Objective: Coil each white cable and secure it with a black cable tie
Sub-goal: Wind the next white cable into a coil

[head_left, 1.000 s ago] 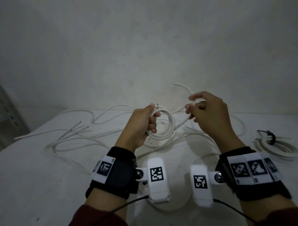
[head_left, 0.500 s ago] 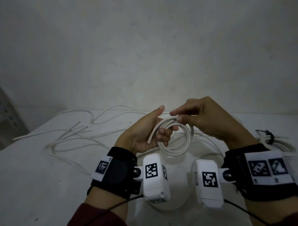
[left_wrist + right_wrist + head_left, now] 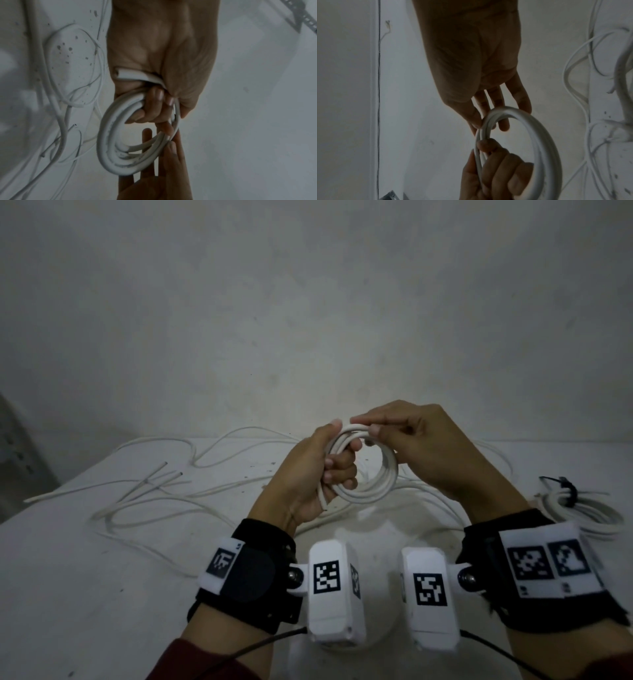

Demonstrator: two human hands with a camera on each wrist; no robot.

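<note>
A white cable wound into a round coil (image 3: 376, 491) is held up above the table between both hands. My left hand (image 3: 322, 470) grips the coil's left side, its fingers curled round the strands (image 3: 154, 106), with a cut cable end (image 3: 120, 73) poking out by the palm. My right hand (image 3: 404, 436) pinches the top of the coil between thumb and fingertips (image 3: 481, 121). The coil (image 3: 539, 142) fills the lower right of the right wrist view. No loose black cable tie is in view.
Several loose white cables (image 3: 154, 501) sprawl over the white table (image 3: 68, 594) at left and behind the hands. A coiled cable bound with a black tie (image 3: 568, 491) lies at the right edge. A grey wall stands behind. A metal rack (image 3: 17, 460) shows at far left.
The coil has gained its last turn and the trailing length is gone. My right hand moved left onto the coil's top, and my left hand's fingers closed round the strands.
</note>
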